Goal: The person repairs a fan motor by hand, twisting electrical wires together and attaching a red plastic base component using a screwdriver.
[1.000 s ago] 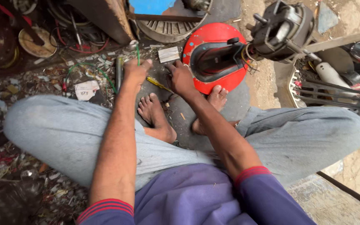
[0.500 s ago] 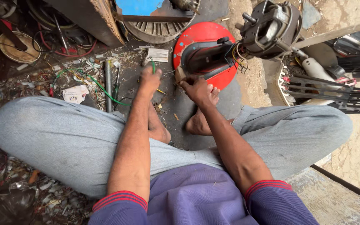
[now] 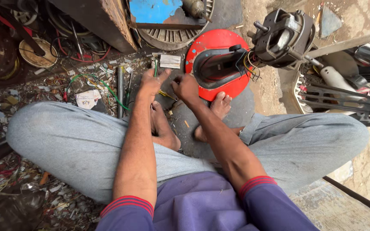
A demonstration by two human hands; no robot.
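Note:
I sit cross-legged on the ground with both hands low in front of my bare feet. My left hand (image 3: 150, 83) pinches a thin green wire (image 3: 155, 68) that sticks up past its fingers. My right hand (image 3: 186, 87) is a closed fist right beside it, on a slim yellow tool (image 3: 166, 94) that runs between the two hands. Just beyond my right hand lies a round red housing (image 3: 232, 45) with a black opening and loose coloured wires.
A dark metal motor block (image 3: 283, 36) hangs over the red housing's right side. A blue plate (image 3: 155, 10) lies on a round grille at the top. A metal rod (image 3: 120, 90), a white card (image 3: 170, 61), paper scraps and tangled wires litter the left ground.
My hands have drawn a little closer together in front of the red housing. The head view has shifted, so everything sits further right in the frame.

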